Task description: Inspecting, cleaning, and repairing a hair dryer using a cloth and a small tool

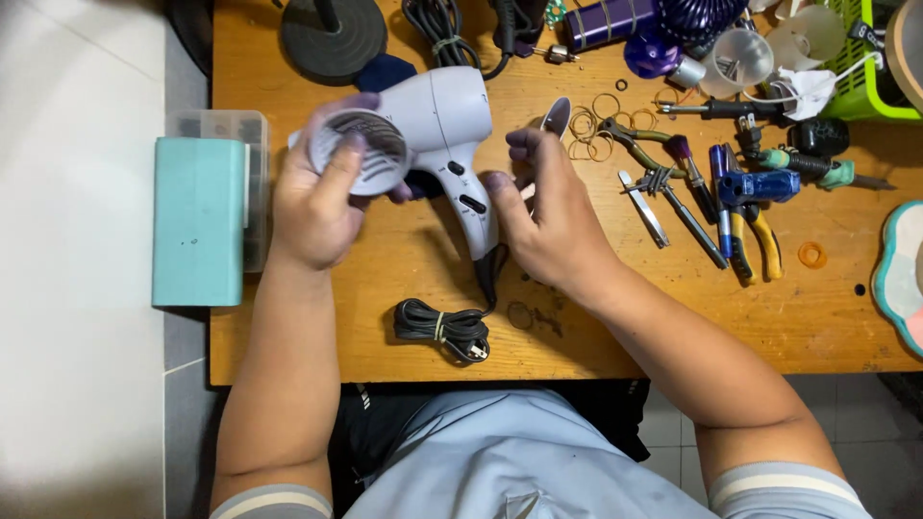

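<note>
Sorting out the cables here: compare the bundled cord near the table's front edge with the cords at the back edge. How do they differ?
The bundled black cord lies coiled and tied near the front edge, its plug showing; the back cords run off past the table's far edge, ends unseen. The bundled cord leads up to the hair dryer handle; what the back cords connect to is hidden. Both are dark and banded.

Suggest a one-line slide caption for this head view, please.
Left hand grips a pale lavender hair dryer's round grille end while right hand steadies its handle above a wooden workbench.
</note>
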